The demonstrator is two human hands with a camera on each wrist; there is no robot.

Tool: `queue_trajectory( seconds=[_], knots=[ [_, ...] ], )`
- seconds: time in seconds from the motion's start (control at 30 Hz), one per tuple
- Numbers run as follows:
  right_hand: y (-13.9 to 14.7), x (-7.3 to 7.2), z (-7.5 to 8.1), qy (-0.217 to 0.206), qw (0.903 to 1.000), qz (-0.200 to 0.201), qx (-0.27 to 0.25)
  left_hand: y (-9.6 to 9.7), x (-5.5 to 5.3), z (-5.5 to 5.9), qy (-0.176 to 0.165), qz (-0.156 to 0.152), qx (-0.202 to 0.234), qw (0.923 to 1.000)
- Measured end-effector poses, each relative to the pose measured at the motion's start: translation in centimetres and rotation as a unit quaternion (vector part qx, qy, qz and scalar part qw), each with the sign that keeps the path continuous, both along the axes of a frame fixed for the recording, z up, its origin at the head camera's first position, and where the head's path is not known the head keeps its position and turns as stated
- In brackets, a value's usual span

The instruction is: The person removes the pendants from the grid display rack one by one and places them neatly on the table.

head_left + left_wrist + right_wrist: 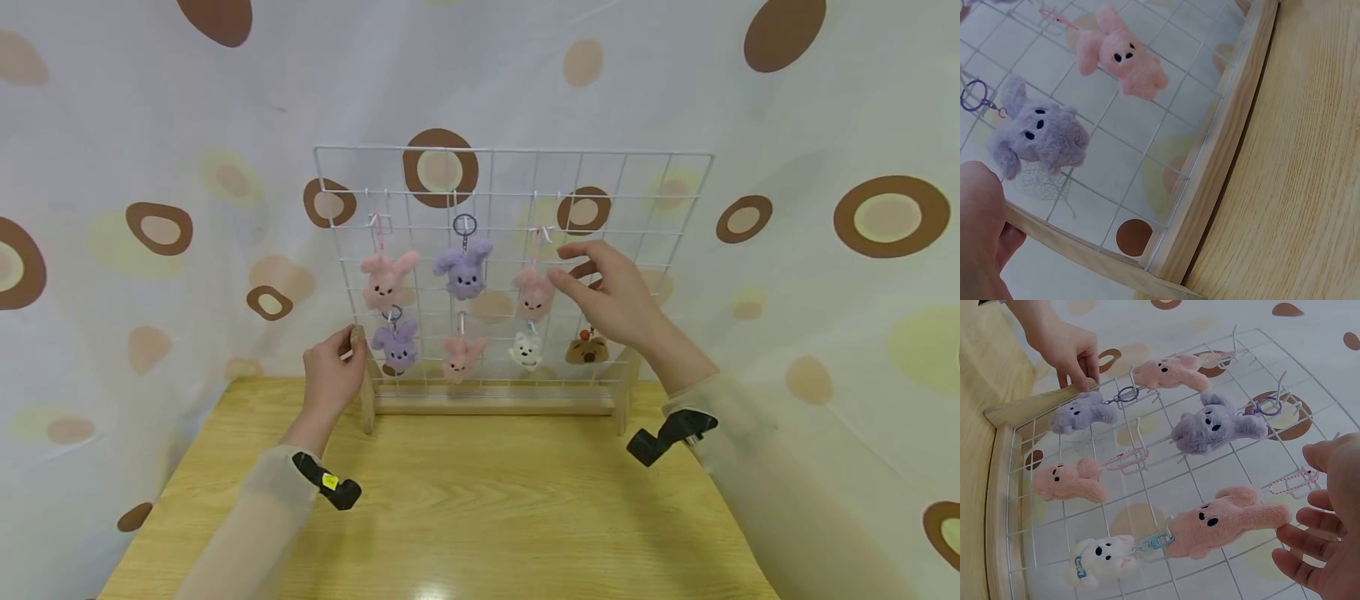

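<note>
My left hand point(333, 371) grips the top of the wooden side post point(358, 337) of a white wire grid rack point(517, 152). A purple rabbit plush keychain point(1041, 128) hangs just beside it. With fingers spread and loosely bent, my right hand point(618, 292) is at the upper right pink plush keychain point(534, 296), fingertips right by its ear. That plush hangs by a pink-and-white beaded loop point(1294, 482) from a hook. In the upper row also hang another pink rabbit plush point(384, 282) and a purple one point(465, 271).
Lower on the grid hang a pink plush point(460, 360), a white dog-like plush point(1102, 557) with a blue clasp, and a brown plush point(587, 352). The rack stands on a wooden table point(480, 500), against a spotted curtain-like backdrop point(112, 125).
</note>
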State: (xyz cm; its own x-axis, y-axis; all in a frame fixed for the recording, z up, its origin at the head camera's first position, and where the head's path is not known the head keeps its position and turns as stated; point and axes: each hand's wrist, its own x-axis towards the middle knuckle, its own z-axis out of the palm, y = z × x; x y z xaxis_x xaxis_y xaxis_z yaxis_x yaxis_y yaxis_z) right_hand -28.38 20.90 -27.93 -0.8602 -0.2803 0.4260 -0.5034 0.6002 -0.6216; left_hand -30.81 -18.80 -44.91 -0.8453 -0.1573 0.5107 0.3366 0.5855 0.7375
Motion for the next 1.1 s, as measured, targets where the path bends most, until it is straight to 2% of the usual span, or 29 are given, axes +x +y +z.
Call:
queue_trajectory(
  seconds=[0.17,0.4,0.67,0.9,1.1],
  knots=[
    [-0.3,-0.9,0.4,-0.014,0.9998,-0.009,0.015,-0.2,0.1,0.0,0.000,-0.012,-0.013,0.9998],
    [-0.9,-1.9,1.4,-0.009,0.9999,-0.010,-0.004,-0.7,-0.2,0.2,-0.003,-0.028,-0.022,0.9994],
    [-1.6,-2.2,1.7,-0.053,0.9981,-0.021,-0.022,-0.7,0.0,0.3,-0.011,-0.027,-0.021,0.9993],
    [-2.3,-2.4,1.7,-0.090,0.9932,-0.022,-0.071,-0.7,0.0,0.2,-0.018,-0.030,-0.014,0.9993],
    [-2.9,-2.5,1.9,-0.090,0.9898,-0.032,-0.106,-0.7,0.0,0.1,-0.018,-0.031,-0.007,0.9993]
  ],
)
